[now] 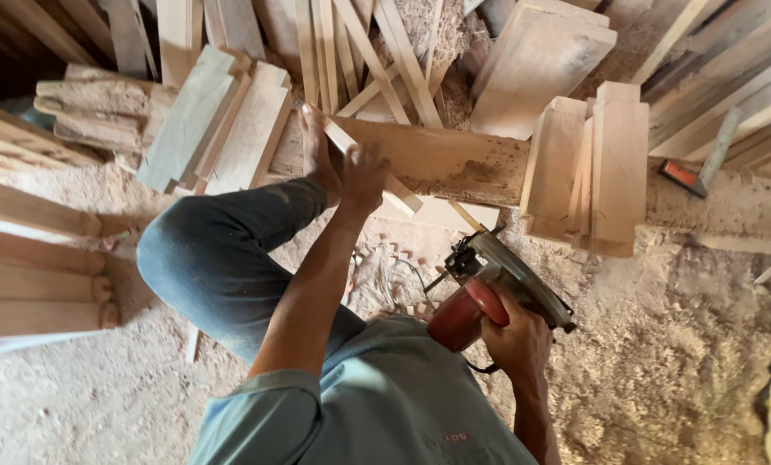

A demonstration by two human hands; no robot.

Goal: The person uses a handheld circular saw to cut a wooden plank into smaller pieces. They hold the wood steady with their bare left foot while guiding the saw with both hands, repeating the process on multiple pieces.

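My left hand (364, 176) grips a pale wooden strip (400, 193) that lies slanted across a thick brown timber beam (454, 159). My bare foot (315, 146) rests on the same beam just left of that hand. My right hand (516, 337) holds a red-bodied circular saw (489, 288) by its handle, low and to the right of the strip, apart from the wood. The saw's metal guard points up toward the beam.
A stack of cut boards (588, 172) leans on the beam at the right. More planks (222, 120) and thin slats (377, 52) lie behind it. Carved posts (37, 288) lie at left. Sawdust covers the floor (678, 344); a hammer (691, 176) lies far right.
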